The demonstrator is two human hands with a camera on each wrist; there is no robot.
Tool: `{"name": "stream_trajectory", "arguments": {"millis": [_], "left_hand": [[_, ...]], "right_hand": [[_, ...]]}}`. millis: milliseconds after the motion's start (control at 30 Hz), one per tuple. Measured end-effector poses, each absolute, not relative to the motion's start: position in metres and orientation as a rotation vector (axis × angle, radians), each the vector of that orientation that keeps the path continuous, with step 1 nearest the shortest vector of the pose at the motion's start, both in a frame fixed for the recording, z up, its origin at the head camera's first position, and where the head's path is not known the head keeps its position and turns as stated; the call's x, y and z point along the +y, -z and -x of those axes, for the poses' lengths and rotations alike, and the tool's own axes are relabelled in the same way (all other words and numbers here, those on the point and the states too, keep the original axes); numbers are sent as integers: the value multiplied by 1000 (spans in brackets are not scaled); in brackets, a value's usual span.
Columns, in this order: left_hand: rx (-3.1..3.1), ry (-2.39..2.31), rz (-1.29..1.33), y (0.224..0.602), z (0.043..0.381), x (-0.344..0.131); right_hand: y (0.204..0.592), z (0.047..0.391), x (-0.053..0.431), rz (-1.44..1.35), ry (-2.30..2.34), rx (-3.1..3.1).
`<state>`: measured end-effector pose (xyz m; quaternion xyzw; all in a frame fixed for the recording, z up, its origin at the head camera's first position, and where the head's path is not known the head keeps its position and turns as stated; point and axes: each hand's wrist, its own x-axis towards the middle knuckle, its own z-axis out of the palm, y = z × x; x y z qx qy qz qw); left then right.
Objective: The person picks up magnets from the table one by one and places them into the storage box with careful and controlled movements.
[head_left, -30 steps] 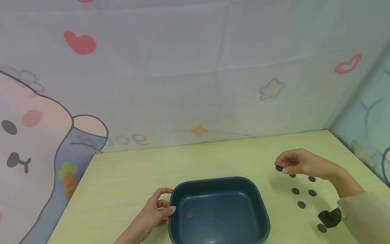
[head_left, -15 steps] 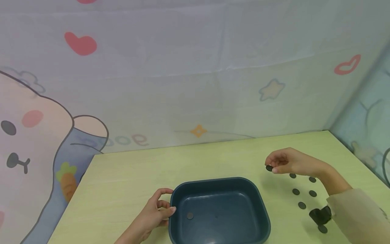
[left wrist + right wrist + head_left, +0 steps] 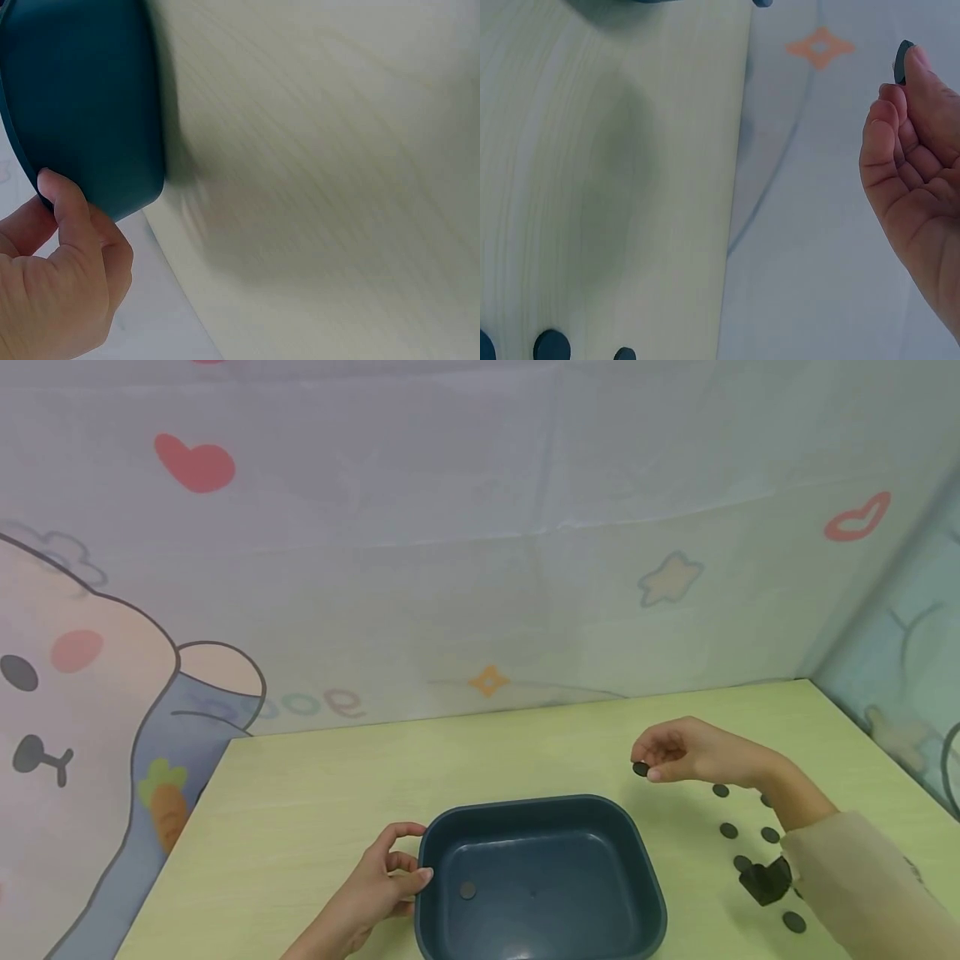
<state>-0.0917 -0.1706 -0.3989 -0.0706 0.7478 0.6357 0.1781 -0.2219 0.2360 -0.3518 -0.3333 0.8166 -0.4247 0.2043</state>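
Observation:
A dark blue rectangular basin (image 3: 555, 893) stands on the table, with one grey round disc (image 3: 467, 890) lying inside near its left wall. My left hand (image 3: 382, 872) grips the basin's left rim; in the left wrist view its thumb and fingers (image 3: 67, 202) pinch that edge. Over the table, right of the basin's far corner, my right hand (image 3: 697, 752) pinches a small black disc (image 3: 641, 769) between thumb and fingertips. The right wrist view shows this disc (image 3: 904, 62) edge-on, raised off the table. Several like discs (image 3: 728, 831) lie flat under and beside the right forearm.
The pale yellow-green table (image 3: 360, 777) ends at a printed cloth backdrop (image 3: 420, 568) behind and at a side cloth (image 3: 915, 635) on the right. A black angular piece (image 3: 767, 881) sits at the right sleeve's cuff and partly covers discs.
My right hand has moved left toward the basin, carrying the black disc. The left hand and the basin have stayed in place.

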Motion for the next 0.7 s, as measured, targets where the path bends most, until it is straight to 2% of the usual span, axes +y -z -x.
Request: {"name": "stream_trajectory", "arguments": {"millis": [700], "left_hand": [[2132, -1785, 227, 401, 92, -171]], "right_hand": [[348, 228, 198, 1056, 1115, 2230]]}}
